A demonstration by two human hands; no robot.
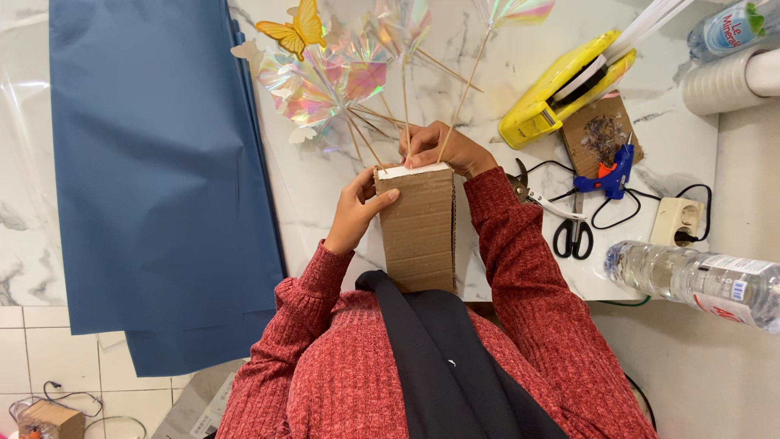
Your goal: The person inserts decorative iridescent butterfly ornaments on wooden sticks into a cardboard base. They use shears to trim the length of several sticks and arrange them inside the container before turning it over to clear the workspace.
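A tall brown cardboard box [419, 232] with a white foam top stands against my body at the table's edge. My left hand [356, 213] grips its left side near the top. My right hand [443, 148] sits at the top far edge, fingers pinched on a thin wooden stick [460, 97] that goes down into the foam. Several sticks fan out from the box, carrying iridescent foil fans [325, 77] and a yellow butterfly [297, 29].
Blue paper sheets [154, 162] cover the marble table's left half. To the right lie a yellow tape dispenser [561, 85], a blue glue gun [611, 175] on cardboard, black scissors [574, 236], pliers, a socket [681, 221], plastic water bottles [699, 280] and stacked cups [723, 81].
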